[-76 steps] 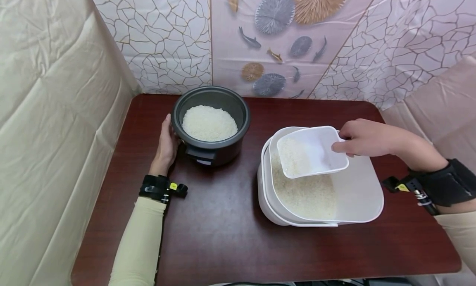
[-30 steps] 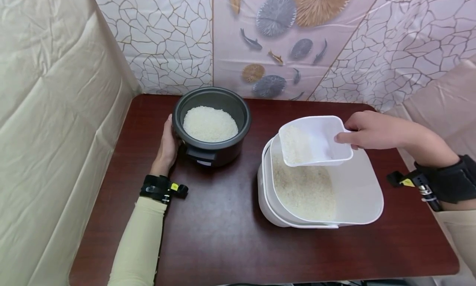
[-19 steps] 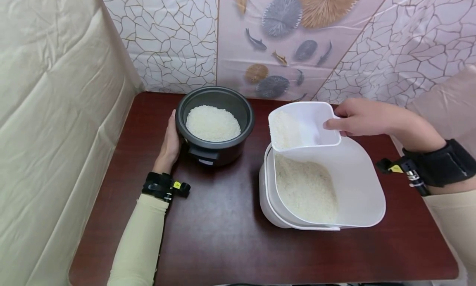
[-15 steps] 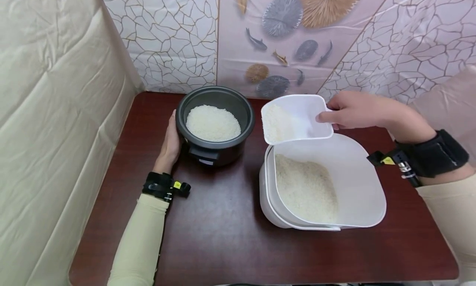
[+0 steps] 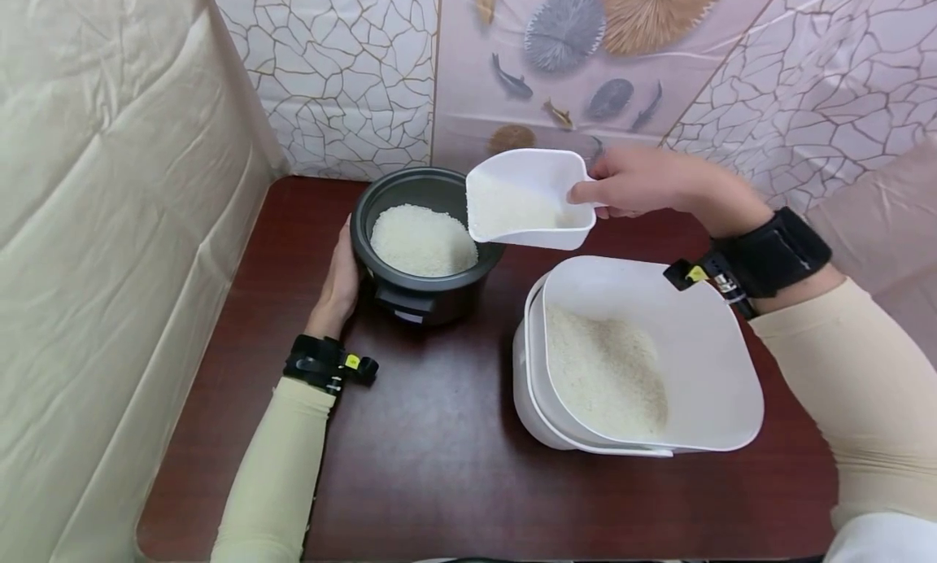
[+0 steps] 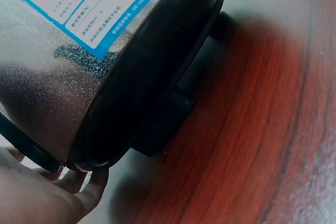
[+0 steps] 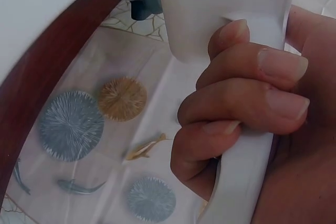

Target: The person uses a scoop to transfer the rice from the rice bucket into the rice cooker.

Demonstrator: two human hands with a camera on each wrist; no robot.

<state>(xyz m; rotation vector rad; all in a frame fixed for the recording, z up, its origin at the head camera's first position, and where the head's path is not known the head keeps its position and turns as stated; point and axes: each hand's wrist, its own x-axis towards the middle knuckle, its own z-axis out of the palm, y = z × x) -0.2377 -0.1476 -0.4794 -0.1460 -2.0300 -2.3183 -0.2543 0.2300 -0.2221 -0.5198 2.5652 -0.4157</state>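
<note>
My right hand grips the handle of a white plastic scoop that holds rice. In the right wrist view its fingers are curled round the handle. The scoop's lip hangs over the right rim of a dark rice cooker pot, tilted a little toward it. White rice lies heaped inside the pot. My left hand rests against the cooker's left side. In the left wrist view its fingertips touch the cooker's black base.
A white rice bin stands right of the cooker, lidless, with rice piled toward its left side. Both sit on a dark red-brown table. A patterned wall covering rises behind, and a cream padded panel flanks the left.
My right hand has lifted the rice-filled scoop out of the bin and carried it left to the pot's rim. My left hand stays against the cooker.
</note>
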